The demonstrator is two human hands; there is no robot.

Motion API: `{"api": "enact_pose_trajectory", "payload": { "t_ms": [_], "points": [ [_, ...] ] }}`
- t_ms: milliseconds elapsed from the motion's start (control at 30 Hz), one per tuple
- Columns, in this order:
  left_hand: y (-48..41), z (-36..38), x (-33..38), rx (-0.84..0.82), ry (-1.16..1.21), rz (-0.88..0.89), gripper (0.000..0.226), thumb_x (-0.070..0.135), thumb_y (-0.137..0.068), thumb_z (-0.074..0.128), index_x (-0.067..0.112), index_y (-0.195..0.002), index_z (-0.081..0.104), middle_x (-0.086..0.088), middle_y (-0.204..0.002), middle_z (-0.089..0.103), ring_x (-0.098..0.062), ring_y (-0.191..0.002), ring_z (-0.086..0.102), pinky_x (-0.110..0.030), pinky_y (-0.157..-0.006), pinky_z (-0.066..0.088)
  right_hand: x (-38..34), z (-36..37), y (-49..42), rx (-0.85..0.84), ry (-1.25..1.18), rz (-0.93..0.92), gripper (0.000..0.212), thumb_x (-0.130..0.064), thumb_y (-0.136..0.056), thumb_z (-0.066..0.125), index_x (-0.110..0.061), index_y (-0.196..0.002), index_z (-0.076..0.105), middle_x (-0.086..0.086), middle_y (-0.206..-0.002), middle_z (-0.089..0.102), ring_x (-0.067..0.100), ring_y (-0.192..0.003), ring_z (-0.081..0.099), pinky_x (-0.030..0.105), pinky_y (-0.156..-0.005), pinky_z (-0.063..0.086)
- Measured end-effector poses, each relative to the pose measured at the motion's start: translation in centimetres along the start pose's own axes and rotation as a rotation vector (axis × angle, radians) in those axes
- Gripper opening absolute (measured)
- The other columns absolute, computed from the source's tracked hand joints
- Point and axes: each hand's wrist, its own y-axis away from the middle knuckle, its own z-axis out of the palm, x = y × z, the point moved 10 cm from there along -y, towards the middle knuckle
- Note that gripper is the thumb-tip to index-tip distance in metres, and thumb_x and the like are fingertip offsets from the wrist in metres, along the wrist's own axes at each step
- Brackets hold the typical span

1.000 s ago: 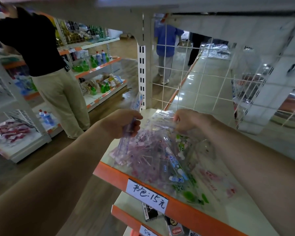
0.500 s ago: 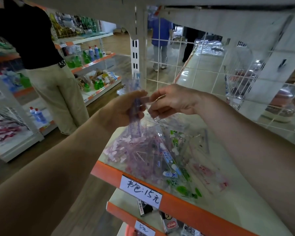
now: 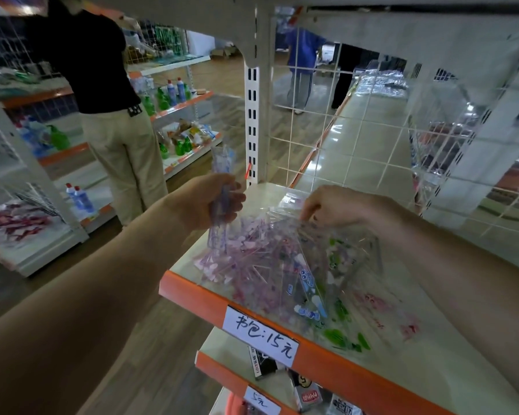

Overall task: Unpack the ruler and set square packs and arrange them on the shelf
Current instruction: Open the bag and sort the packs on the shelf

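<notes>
A clear plastic bag (image 3: pixel 285 265) full of pink, blue and green ruler and set square packs lies on the white shelf (image 3: pixel 450 348) with its orange front edge. My left hand (image 3: pixel 206 200) is shut on a few upright pink and blue ruler packs (image 3: pixel 222 163), held just left of the bag over the shelf's left end. My right hand (image 3: pixel 333 206) pinches the top of the bag's mouth at its far side, fingers closed on the film.
A white upright post (image 3: pixel 253 115) and a wire grid back panel (image 3: pixel 342 121) close the shelf's rear. A handwritten price label (image 3: pixel 261 330) sits on the orange edge. Lower shelves hold small boxes (image 3: pixel 306 393). A person in a black top (image 3: pixel 108 100) stands in the aisle to the left.
Both hands had met above the bag; now they have parted. My right hand dropped back to the bag's mouth, and my left hand moved left and down with the ruler packs.
</notes>
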Motion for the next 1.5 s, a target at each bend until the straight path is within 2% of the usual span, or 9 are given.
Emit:
{"api": "enact_pose_trajectory", "payload": {
  "t_ms": [200,367,533,700,800,933,1067,1300,1500],
  "points": [
    [-0.1,-0.6,0.0,0.071,0.013,-0.028,0.023,0.023,-0.100,0.042,0.007,-0.089,0.055,-0.008,-0.074,0.049,-0.020,-0.068,0.056,-0.037,-0.062,0.053,1.2,1.7,-1.8,-0.061,0.063,0.082,0.051,-0.036,-0.093,0.054,-0.019,-0.141,0.044,0.004,-0.151,0.036,0.024,-0.134,0.039,0.032,-0.106,0.033],
    [0.2,-2.1,-0.1,0.151,-0.526,-0.020,0.017,0.016,-0.098,0.044,0.009,-0.084,0.050,-0.006,-0.069,0.044,-0.015,-0.049,0.037,-0.020,-0.041,0.031,-2.4,-0.2,-0.7,0.014,0.049,-0.010,0.047,-0.041,-0.092,0.056,-0.016,-0.132,0.055,0.005,-0.136,0.054,0.022,-0.119,0.054,0.031,-0.094,0.042],
    [0.3,-0.8,-1.2,0.036,-0.917,-0.006,0.031,0.024,-0.084,0.071,0.003,-0.097,0.053,-0.009,-0.074,0.046,-0.018,-0.048,0.040,-0.022,-0.043,0.033,-5.6,2.4,1.4,-0.202,0.122,0.002,0.086,-0.062,-0.079,0.063,-0.018,-0.147,0.034,0.004,-0.149,0.037,0.025,-0.130,0.044,0.036,-0.100,0.040],
    [1.0,0.1,-1.8,0.035,-1.153,0.017,0.054,0.040,-0.072,0.079,0.007,-0.110,0.061,-0.010,-0.073,0.055,-0.021,-0.058,0.046,-0.022,-0.046,0.035,-3.7,1.9,1.7,-0.142,0.032,0.076,0.082,-0.041,-0.074,0.077,-0.012,-0.140,0.039,0.011,-0.131,0.052,0.021,-0.092,0.064,0.029,-0.071,0.055],
    [1.2,0.0,-1.7,0.077,-1.174,0.020,0.057,0.045,-0.073,0.077,0.000,-0.105,0.064,-0.010,-0.066,0.055,-0.019,-0.048,0.044,-0.021,-0.046,0.034,-1.7,1.7,2.3,-0.152,-0.128,0.143,0.069,-0.037,-0.075,0.079,-0.003,-0.128,0.050,0.011,-0.093,0.068,0.018,-0.065,0.066,0.025,-0.052,0.052],
    [1.3,0.2,-1.6,0.087,-1.168,0.007,0.059,0.045,-0.074,0.076,-0.003,-0.106,0.064,-0.011,-0.065,0.053,-0.019,-0.044,0.041,-0.023,-0.047,0.033,-1.6,3.3,3.2,-0.172,-0.086,0.135,0.050,-0.034,-0.076,0.077,-0.004,-0.113,0.061,0.009,-0.103,0.067,0.022,-0.086,0.066,0.026,-0.065,0.050],
    [0.6,-0.7,-2.1,0.063,-1.069,-0.021,0.059,0.039,-0.069,0.081,-0.008,-0.101,0.064,-0.015,-0.070,0.052,-0.023,-0.056,0.044,-0.025,-0.050,0.033,-0.1,2.2,3.6,-0.122,-0.227,0.137,0.008,-0.010,-0.079,0.072,-0.004,-0.079,0.067,0.005,-0.065,0.061,0.016,-0.056,0.056,0.020,-0.048,0.042],
    [1.0,-1.2,-2.1,0.046,-0.906,-0.091,0.018,0.017,-0.080,0.072,0.004,-0.083,0.060,-0.015,-0.082,0.052,-0.017,-0.051,0.038,-0.022,-0.047,0.029,4.2,-0.8,5.6,0.089,-0.733,0.273,0.012,-0.002,-0.087,0.061,-0.001,-0.097,0.067,0.008,-0.067,0.056,0.012,-0.052,0.052,0.019,-0.049,0.049],
    [1.9,-0.5,-0.7,0.011,-0.717,-0.044,0.020,0.013,-0.093,0.058,0.007,-0.074,0.054,-0.004,-0.063,0.054,-0.008,-0.033,0.035,-0.015,-0.035,0.027,5.7,-1.1,6.3,0.129,-0.692,0.331,0.014,0.002,-0.085,0.056,-0.002,-0.096,0.065,0.013,-0.071,0.050,0.016,-0.055,0.048,0.021,-0.052,0.042]
  ]
}}
